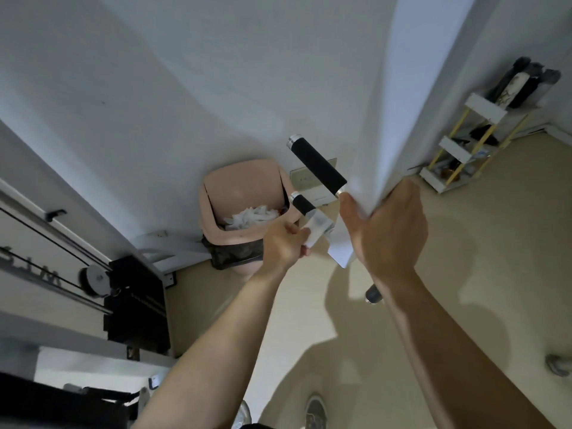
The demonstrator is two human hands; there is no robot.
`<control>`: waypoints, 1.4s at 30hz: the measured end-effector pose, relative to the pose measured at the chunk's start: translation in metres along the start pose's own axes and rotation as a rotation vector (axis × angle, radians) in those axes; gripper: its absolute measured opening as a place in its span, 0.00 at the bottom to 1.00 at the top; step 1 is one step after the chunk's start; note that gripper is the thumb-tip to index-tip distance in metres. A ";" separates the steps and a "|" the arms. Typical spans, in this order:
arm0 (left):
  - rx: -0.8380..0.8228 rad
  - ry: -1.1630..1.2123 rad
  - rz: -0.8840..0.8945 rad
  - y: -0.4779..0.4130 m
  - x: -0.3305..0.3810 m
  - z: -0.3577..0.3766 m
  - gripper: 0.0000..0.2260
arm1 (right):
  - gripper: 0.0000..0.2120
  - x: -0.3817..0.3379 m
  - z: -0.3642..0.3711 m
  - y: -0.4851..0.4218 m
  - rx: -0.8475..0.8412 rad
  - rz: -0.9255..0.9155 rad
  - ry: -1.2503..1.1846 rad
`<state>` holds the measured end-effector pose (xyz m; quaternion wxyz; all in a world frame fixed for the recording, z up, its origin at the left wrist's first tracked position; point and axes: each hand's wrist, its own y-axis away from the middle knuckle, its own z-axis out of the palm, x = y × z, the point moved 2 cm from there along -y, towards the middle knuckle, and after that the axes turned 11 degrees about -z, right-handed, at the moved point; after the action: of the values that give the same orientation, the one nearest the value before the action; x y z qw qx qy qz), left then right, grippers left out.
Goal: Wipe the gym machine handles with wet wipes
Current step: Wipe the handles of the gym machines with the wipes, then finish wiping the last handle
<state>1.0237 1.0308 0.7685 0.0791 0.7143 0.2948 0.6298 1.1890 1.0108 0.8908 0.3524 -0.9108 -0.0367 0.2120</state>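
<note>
A white machine frame (365, 156) comes down from the top of the view. Two black foam handles with chrome end caps stick out to its left: an upper handle (318, 165) and a shorter lower handle (301, 203). My left hand (283, 246) holds a white wet wipe (318, 227) wrapped around the inner part of the lower handle. My right hand (387, 230) grips the lower edge of the white frame, thumb on the left face. A third handle end (373, 294) pokes out below my right wrist.
A pink waste bin (247, 181) holding used wipes stands against the wall, right behind the handles. A weight stack with cables and pulley (136, 298) is at the left. A white-and-yellow shelf rack (464, 150) stands at the right. My shoe (315, 410) is on the beige floor.
</note>
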 end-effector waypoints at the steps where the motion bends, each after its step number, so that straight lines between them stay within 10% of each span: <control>1: 0.011 -0.034 -0.003 0.002 -0.003 -0.011 0.09 | 0.37 0.002 0.002 0.000 0.034 -0.030 0.018; 9: 0.183 -0.390 -0.050 -0.003 -0.053 -0.126 0.04 | 0.15 -0.022 0.010 0.044 0.436 -0.470 -0.105; 12: 0.081 -0.422 0.068 0.000 -0.044 -0.137 0.07 | 0.11 -0.061 0.047 0.092 -0.048 -0.544 -0.333; 16: -0.078 -0.271 0.031 0.002 -0.028 -0.150 0.06 | 0.28 -0.087 0.128 0.127 -0.840 0.136 -0.598; 19: -0.127 -0.102 0.017 -0.003 -0.022 -0.166 0.07 | 0.23 -0.105 0.169 0.135 -1.206 0.535 -0.850; 27: 0.018 -0.123 -0.115 -0.060 -0.076 -0.193 0.12 | 0.14 -0.138 0.232 0.124 -0.995 0.997 -1.344; 34: 0.333 0.021 -0.221 -0.139 -0.128 -0.200 0.10 | 0.07 -0.136 0.317 0.138 -1.097 0.925 -1.111; 42: -0.020 0.180 -0.418 -0.258 -0.135 -0.190 0.05 | 0.08 -0.106 0.460 0.131 -0.918 0.811 -0.903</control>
<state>0.7563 1.1216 0.5649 0.1885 0.5777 0.4362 0.6637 0.8925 1.1779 0.5381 -0.2164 -0.7329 0.0758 0.6405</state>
